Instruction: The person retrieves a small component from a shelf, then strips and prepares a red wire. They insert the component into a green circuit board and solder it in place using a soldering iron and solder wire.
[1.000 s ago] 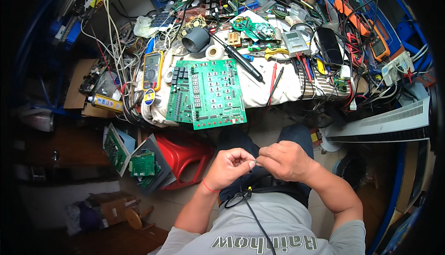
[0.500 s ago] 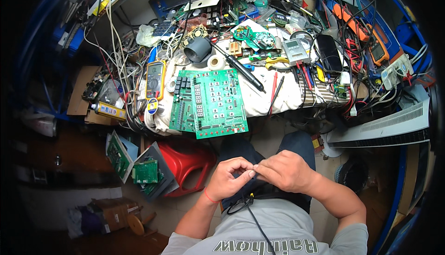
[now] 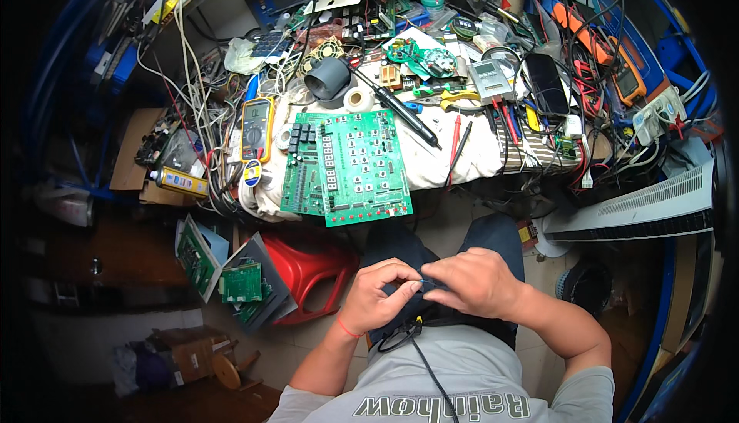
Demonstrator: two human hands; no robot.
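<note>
Over my lap, my left hand (image 3: 382, 294) is closed, thumb and forefinger pinched together. A short, thin, bluish strand (image 3: 425, 280), perhaps a bit of wire, sticks out from that pinch toward the right; it is too small to make out clearly. Close beside it, my right hand (image 3: 477, 283) has thumb and fingers parted, with nothing visible between them. On the bench edge ahead, a green circuit board (image 3: 368, 169) with buttons and a digit display overlaps a second green board (image 3: 302, 184).
A yellow multimeter (image 3: 256, 130) lies left of the boards, a black pen-shaped tool (image 3: 406, 117) behind them. Red and black test probes (image 3: 460, 142) rest to the right. Below the bench stands a red plastic stool (image 3: 315, 277), with several boards (image 3: 242, 284) leaning beside it.
My right thumb and fingers have come apart and drawn slightly away from the left fingertips, exposing the thin bluish strand. My left hand stays pinched in nearly the same place.
</note>
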